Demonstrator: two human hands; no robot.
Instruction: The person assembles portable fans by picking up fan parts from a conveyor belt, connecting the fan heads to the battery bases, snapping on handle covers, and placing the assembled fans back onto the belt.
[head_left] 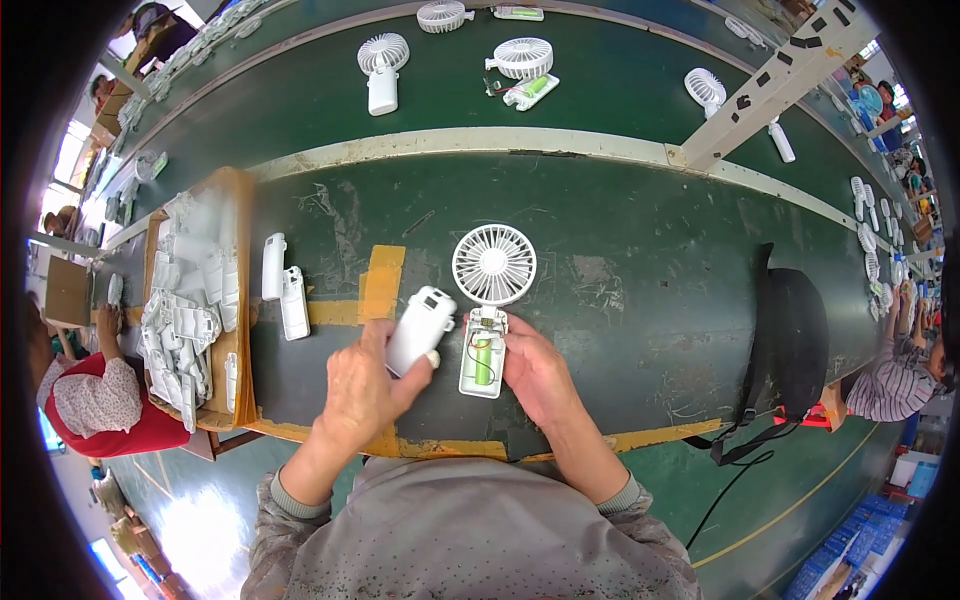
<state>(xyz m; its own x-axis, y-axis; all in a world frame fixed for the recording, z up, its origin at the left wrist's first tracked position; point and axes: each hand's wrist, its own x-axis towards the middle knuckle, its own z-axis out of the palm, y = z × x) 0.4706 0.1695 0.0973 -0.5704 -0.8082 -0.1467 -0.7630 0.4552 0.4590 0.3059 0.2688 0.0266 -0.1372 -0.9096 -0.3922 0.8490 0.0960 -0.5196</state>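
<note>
left hand (365, 383) pinches cover (420, 332) | right hand (540, 372) curled round fan handle (466, 378) | green cell (483, 362) inside | carton (246, 300): white casings (182, 325)

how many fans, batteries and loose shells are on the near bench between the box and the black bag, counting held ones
fan: 1
battery: 1
held shell: 1
other loose shells: 2
total: 5

Left hand (358, 380) has a white handle cover (420, 332) just left of a white handheld fan (494, 263); right hand (541, 374) holds the fan's opened handle, green battery cell (483, 362) and thin wires exposed. Two more covers (294, 304) lie left on the dark green bench (660, 220), near a cardboard box (246, 300) of white plastic shells (185, 330); black bag (800, 340) at right, more fans (383, 58) beyond the rail (420, 142).
</note>
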